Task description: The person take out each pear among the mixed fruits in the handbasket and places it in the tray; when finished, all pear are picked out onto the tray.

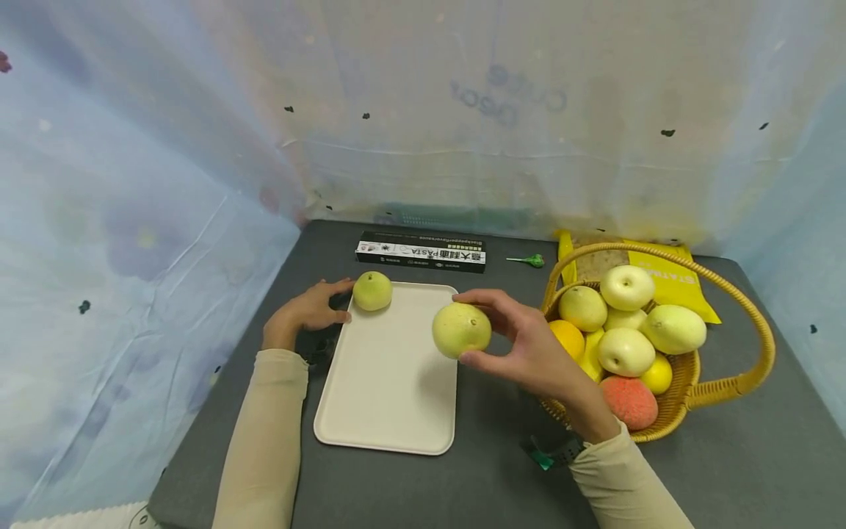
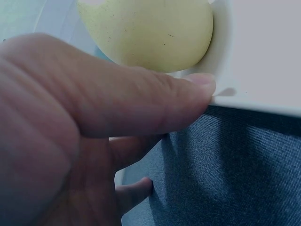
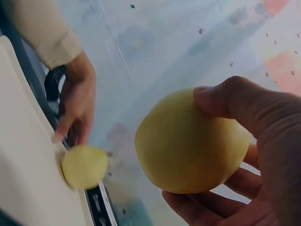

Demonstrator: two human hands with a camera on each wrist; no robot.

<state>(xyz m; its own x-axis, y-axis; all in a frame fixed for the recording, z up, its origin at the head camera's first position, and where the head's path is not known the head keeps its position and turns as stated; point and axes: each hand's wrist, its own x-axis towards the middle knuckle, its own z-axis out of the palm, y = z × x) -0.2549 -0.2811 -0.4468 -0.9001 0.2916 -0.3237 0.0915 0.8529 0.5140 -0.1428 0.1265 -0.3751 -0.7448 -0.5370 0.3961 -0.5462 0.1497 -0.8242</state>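
My right hand holds a round yellow-green pear above the right side of a cream tray. In the right wrist view, the thumb lies on one side of this pear and the fingers on the other. A second pear sits in the tray's far left corner. Beside that corner is my left hand, its fingers spread. The left wrist view shows its thumb touching the tray's rim, just below the pear; the other fingers are outside the tray.
A wicker basket of fruit stands at the right, its tall handle arching over. Behind it lies a yellow bag. A black-and-white pasta box and a small green-ended item lie at the back of the grey table.
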